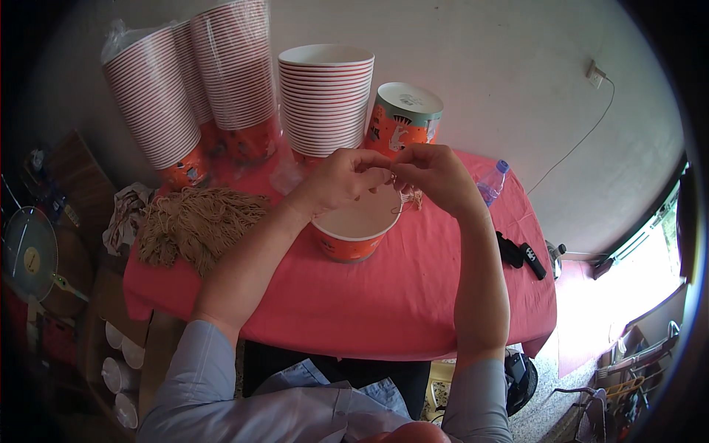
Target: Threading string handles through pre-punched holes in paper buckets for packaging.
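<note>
An orange paper bucket (346, 249) with a white inside stands upright on the red-covered table in front of me. Over its far right rim my left hand (341, 179) and my right hand (436, 176) meet, fingertips pinched together. Between them is a thin brown cord (415, 199), whose loose loops hang beside the rim below my right fingers. Exactly how the cord runs between the fingertips is hidden. A heap of similar brown cords (199, 225) lies on the table left of my left forearm.
Behind the bucket rises a tall stack of nested paper buckets (326, 96), with an upside-down bucket (405, 118) to its right. Plastic-wrapped stacks (151, 96) lean at the back left. A plastic bottle (493, 183) and black objects (521, 255) lie on the right side of the tablecloth (310, 310).
</note>
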`<state>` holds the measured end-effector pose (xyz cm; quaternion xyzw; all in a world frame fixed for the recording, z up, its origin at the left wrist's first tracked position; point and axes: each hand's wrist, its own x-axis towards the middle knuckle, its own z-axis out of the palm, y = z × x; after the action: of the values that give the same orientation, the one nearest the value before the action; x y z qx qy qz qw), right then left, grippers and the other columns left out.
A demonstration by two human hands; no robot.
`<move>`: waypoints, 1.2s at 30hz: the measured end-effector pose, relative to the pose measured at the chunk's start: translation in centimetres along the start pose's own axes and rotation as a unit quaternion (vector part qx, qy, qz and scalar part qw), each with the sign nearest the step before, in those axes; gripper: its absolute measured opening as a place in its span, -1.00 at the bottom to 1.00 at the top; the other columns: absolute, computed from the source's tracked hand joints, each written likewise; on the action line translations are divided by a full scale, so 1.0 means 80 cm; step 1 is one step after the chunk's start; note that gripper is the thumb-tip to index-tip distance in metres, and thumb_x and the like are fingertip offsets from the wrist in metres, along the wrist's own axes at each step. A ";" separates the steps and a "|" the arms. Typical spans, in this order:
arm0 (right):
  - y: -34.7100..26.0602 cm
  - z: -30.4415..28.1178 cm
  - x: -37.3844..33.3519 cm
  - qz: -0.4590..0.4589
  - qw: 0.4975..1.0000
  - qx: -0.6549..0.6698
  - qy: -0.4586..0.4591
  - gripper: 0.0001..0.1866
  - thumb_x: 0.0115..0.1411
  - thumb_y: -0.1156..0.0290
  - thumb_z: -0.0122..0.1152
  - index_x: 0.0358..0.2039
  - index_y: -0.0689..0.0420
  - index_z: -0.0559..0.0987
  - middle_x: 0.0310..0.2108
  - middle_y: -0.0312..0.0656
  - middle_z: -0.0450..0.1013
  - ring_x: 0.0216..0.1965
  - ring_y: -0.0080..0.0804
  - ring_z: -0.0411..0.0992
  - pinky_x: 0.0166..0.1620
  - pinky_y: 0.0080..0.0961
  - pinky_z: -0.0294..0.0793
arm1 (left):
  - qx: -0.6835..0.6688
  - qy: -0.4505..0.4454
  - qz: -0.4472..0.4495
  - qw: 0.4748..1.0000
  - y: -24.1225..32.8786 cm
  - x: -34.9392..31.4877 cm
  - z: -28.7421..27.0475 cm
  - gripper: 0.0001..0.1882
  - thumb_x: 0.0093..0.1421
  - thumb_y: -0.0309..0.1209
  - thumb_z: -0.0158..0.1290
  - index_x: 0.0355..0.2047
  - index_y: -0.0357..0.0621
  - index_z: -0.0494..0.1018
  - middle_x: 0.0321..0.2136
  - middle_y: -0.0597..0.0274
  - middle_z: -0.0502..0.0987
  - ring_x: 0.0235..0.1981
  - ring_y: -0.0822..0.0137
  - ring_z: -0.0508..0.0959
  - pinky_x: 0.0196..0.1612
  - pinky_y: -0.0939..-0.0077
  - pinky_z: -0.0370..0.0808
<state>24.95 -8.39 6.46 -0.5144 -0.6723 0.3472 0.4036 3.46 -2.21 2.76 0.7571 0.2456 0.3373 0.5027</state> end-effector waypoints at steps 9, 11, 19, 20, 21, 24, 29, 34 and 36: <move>-0.004 0.000 -0.002 -0.016 0.999 0.033 -0.002 -0.89 0.28 0.46 0.29 -0.27 0.25 0.66 -0.42 -0.24 0.65 -0.36 -0.57 0.59 -0.21 -0.54 0.59 | 0.006 -0.008 -0.026 1.000 -0.008 0.003 -0.001 -0.74 0.43 -0.32 0.16 0.01 -0.17 0.66 -0.26 0.43 0.68 -0.28 0.61 0.57 -0.31 0.66 0.48; -0.003 0.000 -0.002 -0.020 0.999 0.036 -0.003 -0.89 0.28 0.46 0.29 -0.27 0.24 0.65 -0.42 -0.24 0.64 -0.36 -0.57 0.59 -0.21 -0.54 0.59 | 0.013 -0.008 -0.016 1.000 -0.010 0.003 -0.001 -0.74 0.41 -0.30 0.18 0.00 -0.16 0.66 -0.26 0.44 0.67 -0.28 0.62 0.57 -0.30 0.66 0.49; 0.002 -0.004 -0.001 -0.034 0.998 0.047 -0.003 -0.92 0.32 0.51 0.25 -0.23 0.24 0.62 -0.41 -0.23 0.63 -0.36 -0.54 0.61 -0.22 -0.53 0.58 | 0.011 0.013 -0.009 1.000 -0.003 0.001 0.007 -0.73 0.34 -0.31 0.18 -0.17 -0.30 0.68 -0.37 0.28 0.67 -0.31 0.52 0.62 -0.19 0.55 0.55; 0.002 -0.004 0.000 -0.034 0.998 0.047 -0.004 -0.92 0.32 0.51 0.25 -0.23 0.24 0.62 -0.41 -0.23 0.63 -0.36 -0.54 0.61 -0.22 -0.53 0.58 | 0.020 0.010 -0.014 1.000 -0.002 0.001 0.007 -0.73 0.34 -0.32 0.16 -0.17 -0.31 0.67 -0.37 0.27 0.67 -0.31 0.50 0.62 -0.18 0.54 0.56; 0.001 -0.003 0.000 -0.031 0.998 0.052 -0.006 -0.92 0.32 0.51 0.25 -0.24 0.25 0.62 -0.41 -0.23 0.63 -0.35 -0.53 0.61 -0.21 -0.53 0.58 | 0.020 0.011 -0.014 1.000 -0.002 0.001 0.006 -0.73 0.34 -0.32 0.16 -0.17 -0.31 0.67 -0.37 0.27 0.67 -0.31 0.50 0.62 -0.18 0.54 0.56; 0.000 -0.003 0.000 -0.028 0.998 0.058 -0.007 -0.92 0.32 0.50 0.25 -0.24 0.25 0.62 -0.40 -0.23 0.63 -0.35 -0.53 0.61 -0.20 -0.53 0.58 | 0.024 0.011 -0.010 1.000 -0.002 0.001 0.004 -0.72 0.34 -0.34 0.12 -0.16 -0.33 0.67 -0.36 0.24 0.69 -0.31 0.48 0.63 -0.18 0.51 0.57; 0.002 -0.003 0.001 -0.032 0.998 0.058 0.007 -0.92 0.32 0.50 0.24 -0.26 0.25 0.62 -0.40 -0.22 0.63 -0.35 -0.52 0.61 -0.20 -0.53 0.57 | 0.047 -0.009 -0.012 0.999 -0.007 0.002 0.002 -0.70 0.32 -0.33 0.12 -0.14 -0.33 0.68 -0.32 0.21 0.71 -0.25 0.43 0.66 -0.12 0.49 0.58; 0.002 -0.004 0.001 -0.034 0.998 0.055 0.004 -0.91 0.30 0.48 0.23 -0.27 0.23 0.59 -0.44 -0.20 0.63 -0.37 -0.53 0.60 -0.20 -0.51 0.58 | 0.024 -0.020 -0.002 1.000 -0.012 0.001 0.003 -0.69 0.31 -0.31 0.17 -0.11 -0.31 0.67 -0.28 0.20 0.71 -0.22 0.44 0.67 -0.09 0.50 0.57; 0.002 -0.003 0.002 -0.037 0.998 0.053 0.007 -0.91 0.30 0.48 0.23 -0.26 0.24 0.59 -0.44 -0.20 0.63 -0.37 -0.52 0.60 -0.21 -0.51 0.58 | 0.014 -0.021 0.002 1.000 -0.012 0.001 0.002 -0.69 0.31 -0.31 0.18 -0.10 -0.31 0.67 -0.28 0.20 0.71 -0.22 0.45 0.66 -0.09 0.51 0.57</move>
<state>25.25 -8.22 6.46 -0.4693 -0.6687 0.3633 0.4479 3.60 -1.92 1.85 0.7715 0.2381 0.3192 0.4963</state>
